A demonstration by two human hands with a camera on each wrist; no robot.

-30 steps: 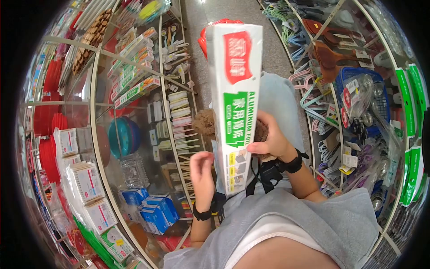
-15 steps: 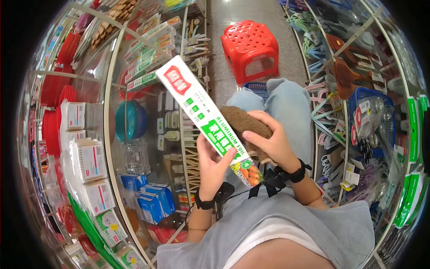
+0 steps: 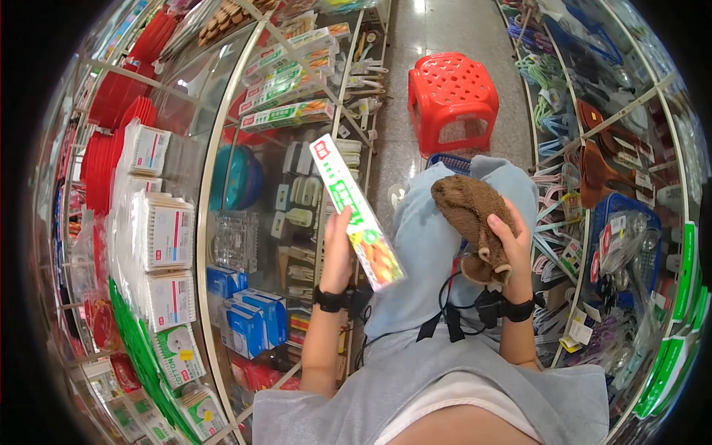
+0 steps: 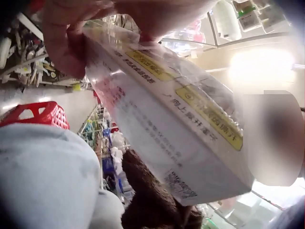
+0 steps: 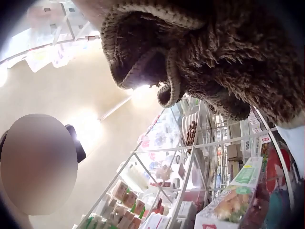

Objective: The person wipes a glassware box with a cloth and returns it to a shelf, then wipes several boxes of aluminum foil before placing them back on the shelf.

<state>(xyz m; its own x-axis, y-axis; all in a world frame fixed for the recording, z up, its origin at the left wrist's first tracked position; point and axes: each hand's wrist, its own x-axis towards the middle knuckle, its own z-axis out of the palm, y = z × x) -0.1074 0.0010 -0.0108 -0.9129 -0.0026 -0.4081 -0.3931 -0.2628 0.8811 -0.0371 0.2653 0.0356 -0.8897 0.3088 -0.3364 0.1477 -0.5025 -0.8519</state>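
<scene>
My left hand grips a long white and green aluminum foil box around its middle, held tilted above the left thigh. Its lower end carries a food picture. From close up, the left wrist view shows the box in clear wrap, with fingers bent round it. To the right, my right hand holds a bunched brown fluffy cloth over the right leg, thumb on top. Stitched edges of the cloth show large in the right wrist view, where most of that hand is hidden.
A red plastic stool stands in the aisle, with a blue basket between it and my knees. Shelves line both sides: more foil boxes, cotton swab packs and blue boxes at left, hangers and wooden spatulas at right.
The foil box has passed from my right hand to my left and moved left, away from the cloth. My right hand now holds the cloth alone. The head view has shifted, showing the whole stool.
</scene>
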